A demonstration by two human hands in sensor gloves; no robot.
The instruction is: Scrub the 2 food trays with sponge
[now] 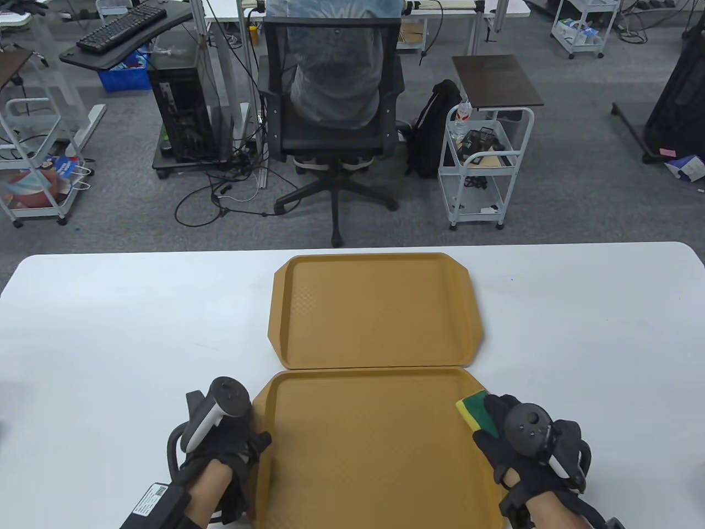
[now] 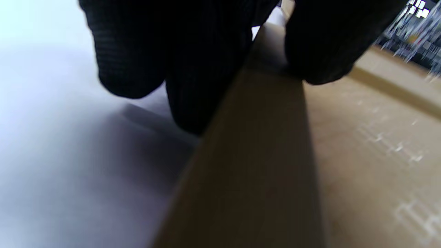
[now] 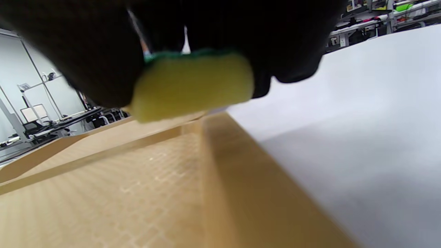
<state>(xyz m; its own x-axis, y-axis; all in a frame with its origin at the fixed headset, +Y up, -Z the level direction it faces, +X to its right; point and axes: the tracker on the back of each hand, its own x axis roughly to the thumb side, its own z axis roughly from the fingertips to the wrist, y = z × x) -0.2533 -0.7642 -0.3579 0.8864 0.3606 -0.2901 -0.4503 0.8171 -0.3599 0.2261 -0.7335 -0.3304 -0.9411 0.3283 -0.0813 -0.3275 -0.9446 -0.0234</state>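
Yellow-green sponge [image 1: 478, 410] gripped in right hand [image 1: 523, 441] (at near tray's [image 1: 363, 441] right rim).

Two tan trays [image 1: 374, 308] touching; sponge [image 1: 475, 410] near-right.

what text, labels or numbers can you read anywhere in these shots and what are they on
None can be read.
White label on the black box by the left hand's wrist: print and a code, too small.
Blue bag on the floor cart: white marks, blurred.
Trays, sponge, table: no writing visible.
Both wrist views: background too blurred.
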